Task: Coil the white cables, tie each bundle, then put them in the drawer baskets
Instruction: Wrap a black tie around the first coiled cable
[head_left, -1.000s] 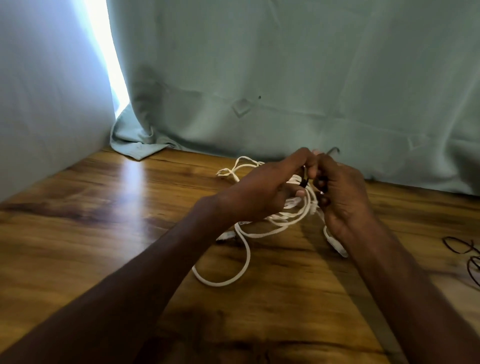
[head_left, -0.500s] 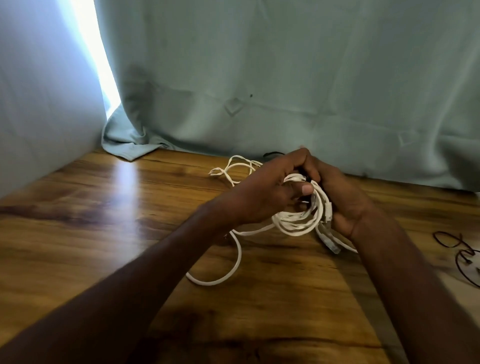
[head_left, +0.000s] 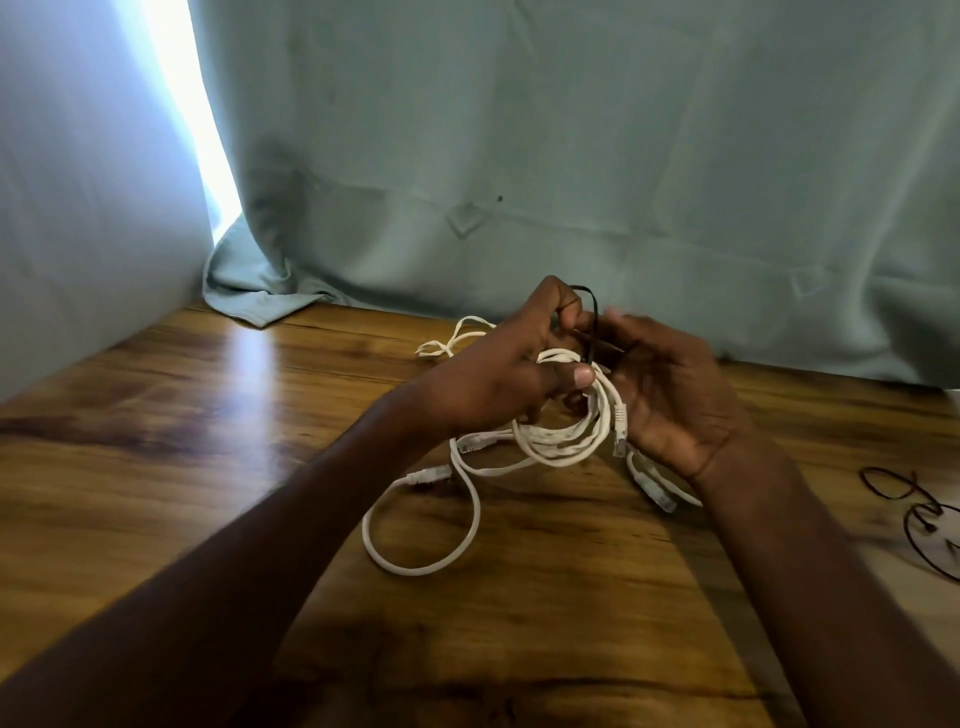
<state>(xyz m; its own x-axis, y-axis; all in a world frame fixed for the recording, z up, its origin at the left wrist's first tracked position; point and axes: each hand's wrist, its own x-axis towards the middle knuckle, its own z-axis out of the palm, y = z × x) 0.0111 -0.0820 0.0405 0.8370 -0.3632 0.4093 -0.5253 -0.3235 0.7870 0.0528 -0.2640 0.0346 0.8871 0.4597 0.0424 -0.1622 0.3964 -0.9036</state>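
**Tie being passed round coiled white cable, held above table**

The coiled white cable (head_left: 563, 415) is held just above the wooden table (head_left: 208, 467), pinched in the left hand (head_left: 498, 379), thumb pressed across the top of the loops. A thin black tie (head_left: 592, 322) rises from the coil's upper edge, between both sets of fingers. The right hand (head_left: 670, 395) is cupped, loosely open, against the coil's right side; whether the tie is gripped by it cannot be told (blur).

The coil plane is tilted toward the camera. The tie lies above and between the hands, nearer the left fingertips.

A loose cable tail (head_left: 421, 519) trails on the table below left. Spare black ties (head_left: 914, 499) lie well apart, right. The curtain (head_left: 571, 156) stands close behind; open room is judged ample toward the near edge.
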